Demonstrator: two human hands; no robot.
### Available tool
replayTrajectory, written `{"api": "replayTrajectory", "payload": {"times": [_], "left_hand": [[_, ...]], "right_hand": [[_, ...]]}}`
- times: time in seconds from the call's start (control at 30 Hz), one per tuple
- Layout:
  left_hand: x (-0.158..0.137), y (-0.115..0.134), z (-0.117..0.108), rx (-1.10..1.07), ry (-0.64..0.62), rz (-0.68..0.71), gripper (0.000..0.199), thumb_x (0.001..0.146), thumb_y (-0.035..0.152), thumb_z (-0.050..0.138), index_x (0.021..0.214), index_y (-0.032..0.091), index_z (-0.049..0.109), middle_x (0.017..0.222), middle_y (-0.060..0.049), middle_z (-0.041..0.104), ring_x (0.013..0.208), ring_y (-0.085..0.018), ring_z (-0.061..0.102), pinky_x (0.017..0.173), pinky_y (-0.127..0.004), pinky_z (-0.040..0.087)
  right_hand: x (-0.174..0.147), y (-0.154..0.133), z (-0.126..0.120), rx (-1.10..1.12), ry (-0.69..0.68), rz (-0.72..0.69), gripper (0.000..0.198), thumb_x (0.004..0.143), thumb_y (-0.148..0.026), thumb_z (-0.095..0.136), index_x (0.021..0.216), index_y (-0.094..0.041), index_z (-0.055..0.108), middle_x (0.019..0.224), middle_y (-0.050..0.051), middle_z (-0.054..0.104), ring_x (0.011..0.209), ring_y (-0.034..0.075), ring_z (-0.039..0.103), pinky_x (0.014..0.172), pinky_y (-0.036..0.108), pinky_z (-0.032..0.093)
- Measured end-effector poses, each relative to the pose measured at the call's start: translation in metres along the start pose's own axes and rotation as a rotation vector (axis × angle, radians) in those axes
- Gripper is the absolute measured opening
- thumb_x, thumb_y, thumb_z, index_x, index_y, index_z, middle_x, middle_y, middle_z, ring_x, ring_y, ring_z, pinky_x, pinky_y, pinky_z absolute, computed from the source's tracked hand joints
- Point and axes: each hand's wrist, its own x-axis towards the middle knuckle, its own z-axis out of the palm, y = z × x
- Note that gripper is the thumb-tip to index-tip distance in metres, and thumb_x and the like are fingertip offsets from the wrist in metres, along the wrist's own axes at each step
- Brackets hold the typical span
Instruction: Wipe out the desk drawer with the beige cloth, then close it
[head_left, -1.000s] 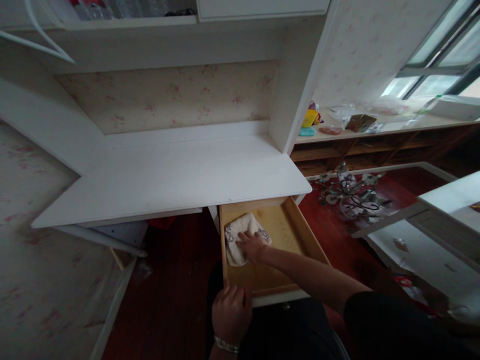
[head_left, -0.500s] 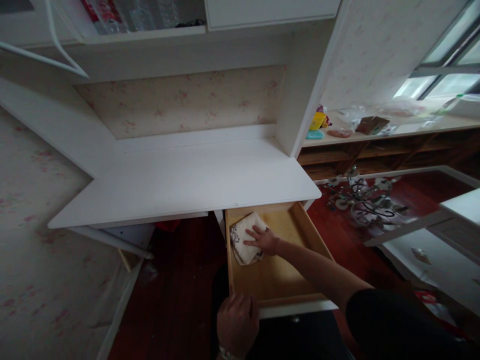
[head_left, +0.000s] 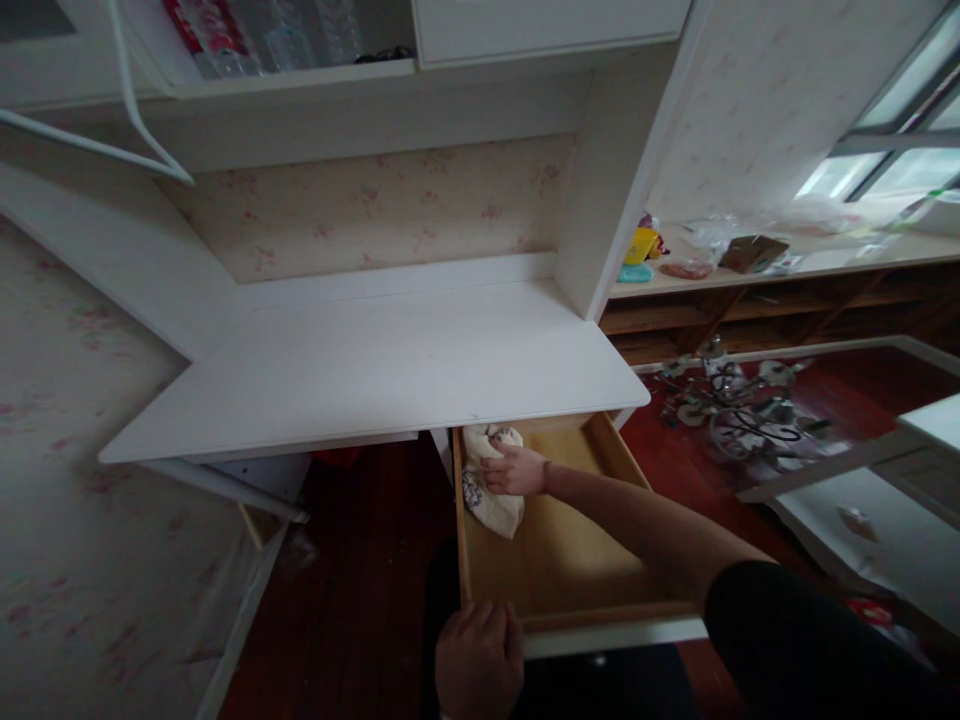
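Note:
A pulled-out wooden drawer [head_left: 577,560] with a white front sticks out under the white desk. My right hand [head_left: 517,470] reaches into its left side, fingers curled into a cream cloth [head_left: 499,512] with dark print. The cloth is bunched against the drawer's left wall and bottom, partly covered by my fingers. At the drawer's front left corner, my left hand [head_left: 480,655] is closed over the edge; its fingertips are hidden.
The white desktop [head_left: 390,350] stretches behind the drawer, under a shelf with plastic bottles [head_left: 285,40]. A chandelier [head_left: 735,400] lies on the red floor to the right. Beyond it, a low wooden shelf [head_left: 675,318] carries a yellow container [head_left: 640,246] and a box [head_left: 752,253].
The cloth went from lying folded and flat to bunched up. My right hand's spread fingers have curled into it. My left hand stays on the drawer's front corner.

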Motion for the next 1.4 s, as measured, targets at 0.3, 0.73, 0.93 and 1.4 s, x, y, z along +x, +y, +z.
{"api": "replayTrajectory", "payload": {"times": [0.3,0.73,0.93,1.4], "left_hand": [[0.007,-0.002,0.0,0.004,-0.06,-0.04,0.029,0.085,0.019,0.051,0.056,0.022,0.053,0.055,0.0,0.055,0.056,-0.015,0.053,0.055,-0.031,0.036],[0.003,0.0,-0.005,0.008,-0.118,-0.051,0.03,0.087,0.02,0.049,0.058,0.023,0.057,0.057,0.001,0.058,0.06,-0.016,0.057,0.062,-0.031,0.04],[0.0,0.001,-0.009,0.0,-0.119,-0.034,0.031,0.088,0.021,0.048,0.059,0.023,0.057,0.06,0.001,0.06,0.063,-0.016,0.056,0.064,-0.032,0.039],[0.0,-0.002,-0.016,-0.061,-0.095,0.046,0.032,0.089,0.021,0.049,0.058,0.022,0.053,0.057,0.0,0.053,0.06,-0.015,0.051,0.061,-0.031,0.035]], "right_hand": [[-0.022,0.022,0.037,-0.04,-0.162,0.262,0.018,0.092,-0.018,0.05,0.098,-0.021,0.066,0.113,0.006,0.066,0.12,0.025,0.047,0.105,0.058,0.027],[-0.153,0.004,-0.006,-0.072,-0.453,0.7,0.028,0.083,-0.008,0.05,0.101,-0.018,0.069,0.102,0.015,0.069,0.111,0.034,0.054,0.101,0.068,0.02],[-0.167,-0.042,-0.035,0.03,-0.516,0.614,0.025,0.082,-0.013,0.053,0.1,-0.019,0.07,0.086,0.01,0.071,0.097,0.029,0.062,0.11,0.06,0.008],[-0.15,-0.112,-0.097,0.898,-0.6,0.997,0.027,0.067,-0.03,0.067,0.094,-0.028,0.07,0.081,0.004,0.07,0.077,0.025,0.067,0.063,0.03,0.046]]}}
